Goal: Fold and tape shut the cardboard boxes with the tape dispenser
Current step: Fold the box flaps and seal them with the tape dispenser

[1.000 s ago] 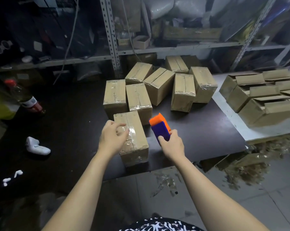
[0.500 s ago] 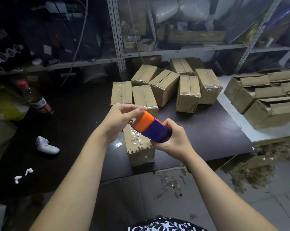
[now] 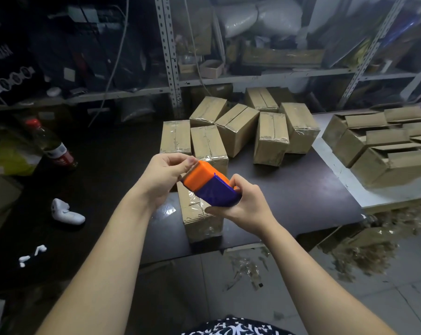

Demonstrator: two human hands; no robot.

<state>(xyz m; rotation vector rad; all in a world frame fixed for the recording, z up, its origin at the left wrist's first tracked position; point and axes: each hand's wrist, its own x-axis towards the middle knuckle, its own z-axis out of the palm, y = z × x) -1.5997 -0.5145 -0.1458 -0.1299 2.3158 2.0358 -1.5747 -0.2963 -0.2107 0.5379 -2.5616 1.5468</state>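
1. A bottle point(image 3: 57, 146) with a red cap and red label stands at the far left of the dark table point(image 3: 289, 189). Nearer the viewer, a white plastic object point(image 3: 66, 212) lies on its side.
2. The left hand point(image 3: 166, 175) draws its thumb and fingertips narrowly together, pinching at the orange end of the tape dispenser point(image 3: 209, 184). Whether tape sits between them cannot be told.
3. The tape dispenser, orange at one end and blue at the other, is held tilted in the air. It is just above a taped cardboard box point(image 3: 199, 218) that stands near the table's front edge.
4. The right hand point(image 3: 243, 204) wraps its curled fingers round the dispenser's blue end.
5. Behind the hands, a cluster of taped boxes point(image 3: 238, 131) sits close together on the dark table.
6. At the far right, untaped boxes point(image 3: 379, 146) with loose flaps crowd a white table point(image 3: 337, 172).
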